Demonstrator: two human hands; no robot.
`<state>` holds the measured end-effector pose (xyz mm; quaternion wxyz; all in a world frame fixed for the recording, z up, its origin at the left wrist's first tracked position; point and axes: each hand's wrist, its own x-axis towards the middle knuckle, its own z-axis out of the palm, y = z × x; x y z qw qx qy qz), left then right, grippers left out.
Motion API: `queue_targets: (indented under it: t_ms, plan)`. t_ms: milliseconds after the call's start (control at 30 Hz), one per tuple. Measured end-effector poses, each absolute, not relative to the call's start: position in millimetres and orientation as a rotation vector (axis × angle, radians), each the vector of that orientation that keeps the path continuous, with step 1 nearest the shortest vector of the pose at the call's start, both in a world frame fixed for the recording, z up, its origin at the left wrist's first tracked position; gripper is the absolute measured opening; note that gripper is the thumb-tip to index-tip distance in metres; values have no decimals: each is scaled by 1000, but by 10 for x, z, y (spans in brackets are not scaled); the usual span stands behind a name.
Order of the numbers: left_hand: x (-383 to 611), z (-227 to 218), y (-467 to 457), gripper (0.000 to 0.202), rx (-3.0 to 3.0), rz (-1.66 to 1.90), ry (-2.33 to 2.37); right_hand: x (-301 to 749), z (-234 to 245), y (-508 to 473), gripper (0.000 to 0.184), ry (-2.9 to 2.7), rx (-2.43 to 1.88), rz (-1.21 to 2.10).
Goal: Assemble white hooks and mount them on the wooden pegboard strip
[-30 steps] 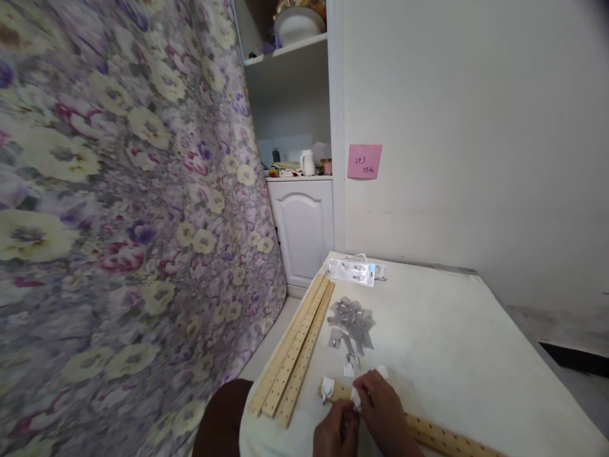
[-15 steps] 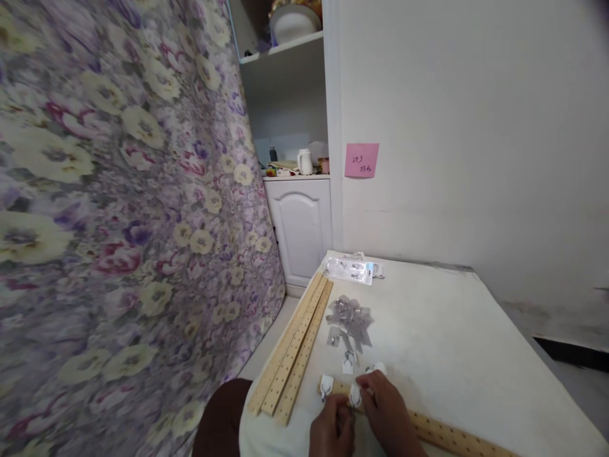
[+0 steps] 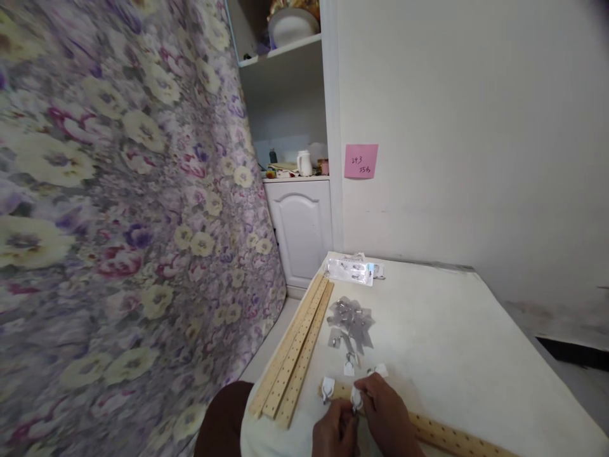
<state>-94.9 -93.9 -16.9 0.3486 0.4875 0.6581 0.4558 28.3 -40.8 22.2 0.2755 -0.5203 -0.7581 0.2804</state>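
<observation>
Grasping white-backed hook (image 3: 356, 397) by its edge with right hand (image 3: 387, 412); unable to tell closure of left hand (image 3: 333, 433), at the hook's lower end. Positioned over perforated wooden strip (image 3: 450, 435), near second hook (image 3: 328, 388). Apparently aligning; next, likely calling for steady holding, firm pressing.

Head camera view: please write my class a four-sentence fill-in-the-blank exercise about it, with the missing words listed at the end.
1. The left hand and right hand are at a white hook on a perforated strip made of ____.
2. Along the left side of the table, the side-by-side strips number ____.
3. The sticky note on the wall is coloured ____.
4. The curtain is patterned with ____.

Missing words: wood; three; pink; flowers.
</observation>
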Motion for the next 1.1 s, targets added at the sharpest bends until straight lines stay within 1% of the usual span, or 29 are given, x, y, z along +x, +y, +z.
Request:
queue_targets:
  t_ms: [200, 467, 833, 1100]
  plan:
    - [-956, -191, -915, 29, 1276, 1162, 1695, 275, 233, -418, 26, -2062, -1421, 721]
    - [-948, -198, -919, 30, 1296, 1165, 1686, 270, 227, -432, 25, -2042, -1424, 700]
    - [-954, -225, -915, 36, 1376, 1179, 1723, 287, 286, -454, 24, -2037, -1445, 735]
    - [-961, -223, -920, 26, 1479, 1184, 1757, 284, 289, -445, 22, -2025, -1433, 743]
